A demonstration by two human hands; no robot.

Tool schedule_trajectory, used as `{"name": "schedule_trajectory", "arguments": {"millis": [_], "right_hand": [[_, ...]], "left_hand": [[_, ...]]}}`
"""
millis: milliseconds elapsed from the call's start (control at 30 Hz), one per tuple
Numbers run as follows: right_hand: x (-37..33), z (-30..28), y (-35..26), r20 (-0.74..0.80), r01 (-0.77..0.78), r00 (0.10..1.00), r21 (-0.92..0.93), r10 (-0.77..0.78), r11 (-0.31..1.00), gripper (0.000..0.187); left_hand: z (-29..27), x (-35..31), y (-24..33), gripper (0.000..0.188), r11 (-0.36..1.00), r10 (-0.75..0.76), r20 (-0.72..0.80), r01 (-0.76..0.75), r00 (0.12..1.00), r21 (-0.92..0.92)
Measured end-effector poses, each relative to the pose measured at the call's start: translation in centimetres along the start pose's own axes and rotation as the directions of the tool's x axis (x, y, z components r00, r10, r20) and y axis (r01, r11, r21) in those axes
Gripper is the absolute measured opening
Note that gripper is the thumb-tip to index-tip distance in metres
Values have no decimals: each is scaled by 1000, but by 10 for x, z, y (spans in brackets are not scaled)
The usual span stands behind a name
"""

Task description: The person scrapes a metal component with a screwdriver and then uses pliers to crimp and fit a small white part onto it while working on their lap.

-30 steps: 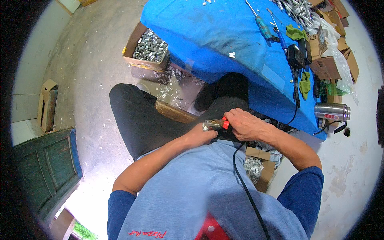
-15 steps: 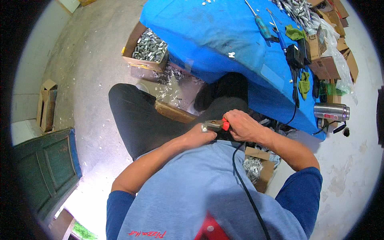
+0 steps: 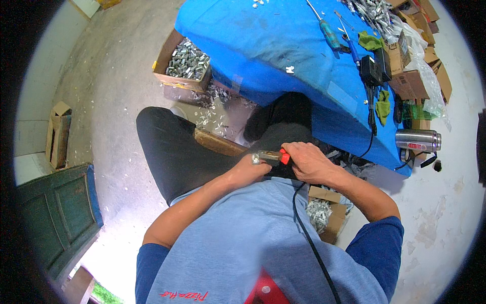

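Observation:
My right hand (image 3: 309,162) is closed round the red handles of a pair of pliers (image 3: 270,156) held above my lap. The plier jaws point left, toward my left hand (image 3: 245,171). Pinched in the fingers of my left hand is a small silvery metal piece (image 3: 256,159), right at the tip of the jaws. Whether the jaws bite on it is too small to tell. Both hands are close together over my dark trousers.
A blue-covered table (image 3: 253,45) bears screwdrivers (image 3: 329,35), a black power adapter (image 3: 371,71) and a steel flask (image 3: 418,140). Boxes of metal parts stand left (image 3: 182,76) and beside my right hip (image 3: 331,218). A black cord (image 3: 314,243) crosses my shirt.
The pliers and the small metal piece have tilted slightly between my hands. Both hands keep their grip, and the whole view has shifted a little.

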State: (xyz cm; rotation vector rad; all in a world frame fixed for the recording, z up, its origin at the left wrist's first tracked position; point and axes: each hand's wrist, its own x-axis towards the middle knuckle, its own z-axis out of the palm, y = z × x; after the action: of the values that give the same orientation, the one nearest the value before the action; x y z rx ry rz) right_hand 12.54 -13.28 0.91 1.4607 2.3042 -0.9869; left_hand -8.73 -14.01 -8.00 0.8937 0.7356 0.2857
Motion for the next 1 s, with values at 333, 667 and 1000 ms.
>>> {"name": "schedule_trajectory", "arguments": {"millis": [333, 667, 1000], "right_hand": [[5, 5, 1, -107, 57, 993, 41, -52, 998, 47], [2, 9, -7, -72, -7, 997, 8, 8, 1000, 52], [3, 6, -6, -155, 72, 985, -56, -79, 996, 41]], "left_hand": [[0, -1, 5, 14, 999, 36, 20, -35, 999, -17], [-1, -1, 8, 11, 999, 34, -14, -34, 999, -2], [-2, 7, -8, 22, 993, 97, 10, -98, 995, 73]]}}
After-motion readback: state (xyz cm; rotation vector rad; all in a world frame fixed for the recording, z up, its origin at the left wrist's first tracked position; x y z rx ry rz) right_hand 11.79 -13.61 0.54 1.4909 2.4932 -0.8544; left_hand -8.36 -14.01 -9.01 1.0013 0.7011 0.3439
